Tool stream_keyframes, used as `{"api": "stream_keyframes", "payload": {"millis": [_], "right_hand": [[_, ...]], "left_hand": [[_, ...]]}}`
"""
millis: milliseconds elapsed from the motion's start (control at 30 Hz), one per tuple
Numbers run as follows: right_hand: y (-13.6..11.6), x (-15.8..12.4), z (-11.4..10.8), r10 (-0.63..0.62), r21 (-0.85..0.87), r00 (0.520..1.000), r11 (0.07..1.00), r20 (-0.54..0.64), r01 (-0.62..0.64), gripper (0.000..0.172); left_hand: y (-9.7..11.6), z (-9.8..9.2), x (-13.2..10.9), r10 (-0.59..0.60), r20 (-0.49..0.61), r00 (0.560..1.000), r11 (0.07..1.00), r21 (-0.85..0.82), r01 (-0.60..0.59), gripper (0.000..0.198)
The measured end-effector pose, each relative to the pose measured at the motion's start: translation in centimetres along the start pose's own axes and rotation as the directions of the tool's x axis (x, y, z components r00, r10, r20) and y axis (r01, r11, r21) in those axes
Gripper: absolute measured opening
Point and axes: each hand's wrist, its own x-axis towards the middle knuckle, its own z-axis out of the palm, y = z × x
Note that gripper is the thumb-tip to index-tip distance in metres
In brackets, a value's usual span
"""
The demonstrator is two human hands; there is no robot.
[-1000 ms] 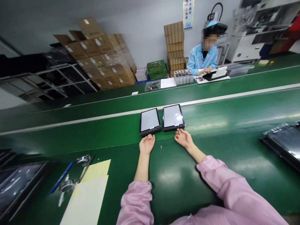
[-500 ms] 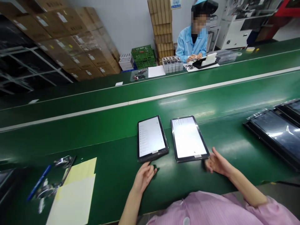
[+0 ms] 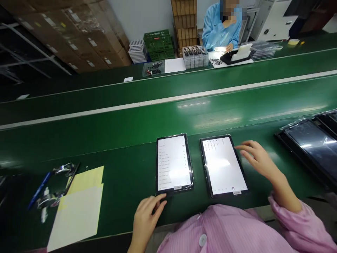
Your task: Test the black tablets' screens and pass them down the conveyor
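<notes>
Two tablets with lit white screens lie side by side on the green bench. The left tablet (image 3: pixel 173 163) shows a list of lines. My left hand (image 3: pixel 147 214) is at its lower left edge, fingers apart, with the fingertips close to the frame; whether they touch it I cannot tell. On the right tablet (image 3: pixel 223 165) a short block of text runs sideways near the top. My right hand (image 3: pixel 256 158) hovers by its upper right edge, fingers spread and holding nothing.
Dark tablets (image 3: pixel 310 144) in clear film lie at the right. At the left are yellowish paper sheets (image 3: pixel 79 211), a blue pen (image 3: pixel 39 189) and shiny metal pieces (image 3: pixel 63 169). Across the bench sits a co-worker in blue (image 3: pixel 213 26), near green crates (image 3: pixel 159 44).
My right hand has moved up along the right tablet's side. My left hand has shifted left and opened its fingers. Both tablets sit nearer me in view; the right screen's text now runs sideways.
</notes>
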Motion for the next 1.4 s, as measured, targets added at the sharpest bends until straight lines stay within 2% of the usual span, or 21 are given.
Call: {"api": "stream_keyframes", "payload": {"millis": [33,67,133,200,300,367,467,500,567,633,700,800,867,933,1000,1133,1300,1400], "right_hand": [[-0.6,1.6,1.1,-0.053,-0.075,0.996,0.996,-0.076,0.047,0.054],[-1.1,3.0,2.2,-0.082,-0.157,0.989,0.986,-0.12,0.063,0.05],[-1.8,5.0,4.3,-0.106,-0.292,0.984,0.955,-0.142,0.06,0.045],[-2.1,5.8,5.6,-0.118,-0.362,0.985,0.93,-0.129,0.064,0.042],[-1.7,5.0,5.8,-0.162,-0.394,0.981,0.913,-0.108,0.108,0.038],[-1.3,3.8,5.1,-0.221,-0.373,0.972,0.911,-0.081,0.176,0.033],[-0.9,1.7,3.7,-0.302,-0.302,0.951,0.914,-0.062,0.27,0.029],[-0.8,1.1,3.3,-0.302,-0.285,0.95,0.92,-0.083,0.268,0.029],[-0.9,0.0,2.6,-0.262,-0.261,0.953,0.94,-0.149,0.218,0.029],[-1.0,-0.8,2.3,-0.215,-0.24,0.954,0.957,-0.208,0.163,0.032],[-1.1,-1.5,2.2,-0.188,-0.219,0.953,0.966,-0.237,0.136,0.034],[-1.7,-2.1,2.5,-0.182,-0.195,0.953,0.971,-0.24,0.136,0.035],[-2.3,-2.4,2.8,-0.218,-0.184,0.954,0.966,-0.208,0.18,0.034],[-3.0,-2.7,3.3,-0.285,-0.183,0.944,0.949,-0.164,0.255,0.034],[-3.6,-3.0,3.8,-0.344,-0.185,0.93,0.93,-0.127,0.319,0.035],[-4.5,-3.4,4.7,-0.389,-0.153,0.919,0.914,-0.065,0.376,0.033],[-5.1,-3.6,5.3,-0.455,-0.136,0.889,0.885,-0.044,0.446,0.036],[-5.0,-3.6,5.4,-0.435,-0.137,0.899,0.894,-0.046,0.426,0.034]], "left_hand": [[0.3,0.2,0.7,0.142,-0.119,0.983,0.981,0.15,-0.124,0.024],[0.7,0.6,1.4,0.267,-0.195,0.944,0.937,0.283,-0.207,0.019],[1.4,1.7,2.5,0.438,-0.253,0.863,0.837,0.466,-0.288,0.012],[1.8,2.7,2.9,0.522,-0.265,0.81,0.769,0.557,-0.313,0.008],[1.7,3.5,2.7,0.559,-0.306,0.771,0.733,0.617,-0.287,0.004],[1.3,3.5,2.5,0.502,-0.336,0.797,0.762,0.607,-0.225,0.017],[0.9,3.2,2.9,0.276,-0.328,0.903,0.866,0.493,-0.086,0.057],[1.0,3.2,3.2,0.192,-0.306,0.933,0.891,0.452,-0.036,0.067],[1.4,3.2,3.8,0.062,-0.266,0.962,0.911,0.41,0.055,0.074],[2.1,3.4,4.4,-0.008,-0.246,0.969,0.908,0.405,0.11,0.076],[2.7,3.6,4.7,0.002,-0.197,0.98,0.918,0.39,0.076,0.074],[3.3,3.7,4.6,0.166,-0.151,0.974,0.937,0.333,-0.108,0.069],[3.4,3.5,4.4,0.25,-0.22,0.943,0.928,0.333,-0.168,0.07],[3.2,3.3,4.2,0.246,-0.308,0.919,0.928,0.35,-0.131,0.071],[3.0,3.1,4.2,0.187,-0.343,0.921,0.935,0.35,-0.059,0.07],[2.7,3.2,4.1,0.084,-0.324,0.942,0.932,0.361,0.041,0.06],[2.6,3.5,4.3,0.049,-0.372,0.927,0.922,0.373,0.101,0.066],[2.7,3.7,4.5,0.023,-0.346,0.938,0.919,0.377,0.117,0.068]]}}
